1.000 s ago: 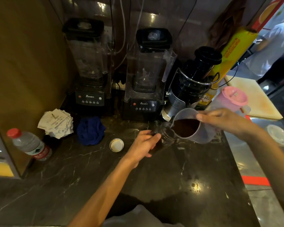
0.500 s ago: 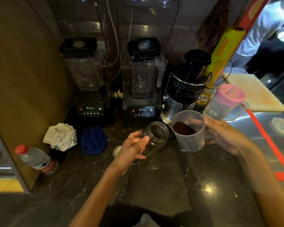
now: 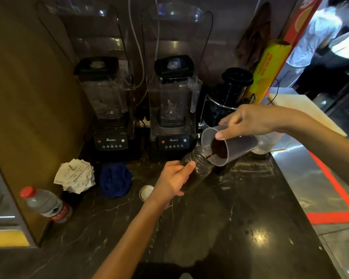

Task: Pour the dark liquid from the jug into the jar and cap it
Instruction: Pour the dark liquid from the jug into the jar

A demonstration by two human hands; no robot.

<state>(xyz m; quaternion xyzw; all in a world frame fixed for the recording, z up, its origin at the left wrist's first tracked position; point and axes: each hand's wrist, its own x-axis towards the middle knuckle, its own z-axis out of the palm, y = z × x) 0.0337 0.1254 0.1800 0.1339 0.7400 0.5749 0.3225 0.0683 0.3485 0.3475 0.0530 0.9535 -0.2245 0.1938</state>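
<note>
Dark liquid: a thin stream (image 3: 209,156) runs from the lip of your jug into the jar's mouth; half a second ago the jug was upright and nothing flowed.
Change since then: your right hand has tipped the jug toward your left, and your left hand has brought the jar's mouth under the spout.
Right hand (image 3: 248,121): your fingers are closed around the jug near its rim, thumb on the near edge, palm over the top side.
Jug (image 3: 230,146): translucent plastic, lying almost on its side with its open mouth facing you and to your left; a dark pool sits in the lower part of the mouth.
Left hand (image 3: 174,179): your fingers are wrapped around the jar's lower body, thumb along the upper side.
Jar (image 3: 199,164): clear glass, tilted with its ribbed neck pointing up and right, its mouth touching or just under the jug's lip; which, you cannot tell.
Cap (image 3: 146,192): a round lid lies open side up on the dark marble counter (image 3: 220,218), just left of your left wrist, apart from the jar.
Further out: a blue cloth (image 3: 115,179) and a wad of paper slips (image 3: 75,176) lie left of the cap; a water bottle (image 3: 46,205) lies at the far left.
Behind: two blenders (image 3: 109,109) and a black juicer (image 3: 228,97) stand along the back wall.
</note>
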